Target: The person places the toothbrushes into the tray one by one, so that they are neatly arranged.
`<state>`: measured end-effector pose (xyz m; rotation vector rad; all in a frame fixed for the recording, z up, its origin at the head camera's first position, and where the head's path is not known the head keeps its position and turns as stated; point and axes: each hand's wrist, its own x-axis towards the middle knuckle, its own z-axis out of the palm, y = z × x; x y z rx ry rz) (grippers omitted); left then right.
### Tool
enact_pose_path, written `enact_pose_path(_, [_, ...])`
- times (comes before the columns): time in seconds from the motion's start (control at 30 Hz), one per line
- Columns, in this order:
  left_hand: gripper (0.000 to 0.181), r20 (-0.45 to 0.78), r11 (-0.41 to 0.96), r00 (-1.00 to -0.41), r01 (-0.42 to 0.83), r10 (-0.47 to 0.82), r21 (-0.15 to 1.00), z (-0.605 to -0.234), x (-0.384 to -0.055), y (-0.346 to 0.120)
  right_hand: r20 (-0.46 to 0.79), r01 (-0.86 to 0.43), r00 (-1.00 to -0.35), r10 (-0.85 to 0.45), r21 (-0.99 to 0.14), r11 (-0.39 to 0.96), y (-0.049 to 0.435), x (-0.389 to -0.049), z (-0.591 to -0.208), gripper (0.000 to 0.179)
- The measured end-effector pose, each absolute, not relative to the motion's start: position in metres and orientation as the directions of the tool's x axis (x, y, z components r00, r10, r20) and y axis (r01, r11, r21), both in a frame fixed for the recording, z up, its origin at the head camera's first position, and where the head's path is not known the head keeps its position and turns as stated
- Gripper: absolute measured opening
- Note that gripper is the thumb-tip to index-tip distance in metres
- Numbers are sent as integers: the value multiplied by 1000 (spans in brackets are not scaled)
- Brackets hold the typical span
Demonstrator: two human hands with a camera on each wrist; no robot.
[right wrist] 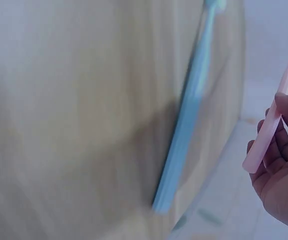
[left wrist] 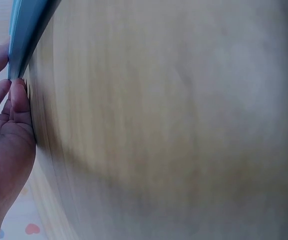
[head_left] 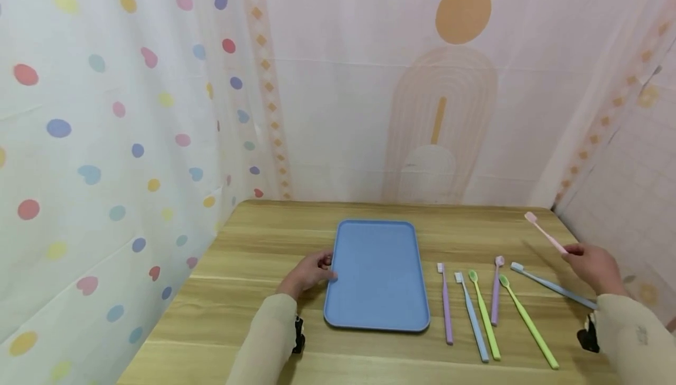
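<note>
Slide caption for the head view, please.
Left hand gripping a blue tray, right hand holding up a pink toothbrush over the table.

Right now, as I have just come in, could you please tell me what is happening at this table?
A person holds a pink toothbrush raised above the table in the right hand. The left hand grips the left edge of a blue tray, which lies flat. To the right of the tray lie two purple toothbrushes, two blue toothbrushes and two green toothbrushes, none of them held.
</note>
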<state>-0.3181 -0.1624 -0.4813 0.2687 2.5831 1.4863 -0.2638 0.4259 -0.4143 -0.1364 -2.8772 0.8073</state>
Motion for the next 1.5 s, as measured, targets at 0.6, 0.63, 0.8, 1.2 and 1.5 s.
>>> enact_pose_path(0.6, [59,-49,467,-963,83,265,881,-482,-318,-161,-26,172,-969,247,-788,591,322,-294,-405,46])
enact_pose_path(0.63, [60,-56,468,-963,77,263,880,-481,-318,-161,-31,172,-969,245,-797,579,317,-295,-404,46])
enact_pose_path(0.8, [62,-84,466,-965,44,250,884,-482,-319,-161,-71,191,-967,246,-839,509,288,-299,-403,46])
enact_pose_path(1.2, [60,-82,456,-967,40,243,889,-484,-320,-164,-135,198,-964,231,-941,276,217,-309,-410,41])
enact_pose_path(1.5, [60,-62,472,-969,59,237,880,-482,-317,-163,-155,205,-960,234,-956,208,172,-310,-421,40])
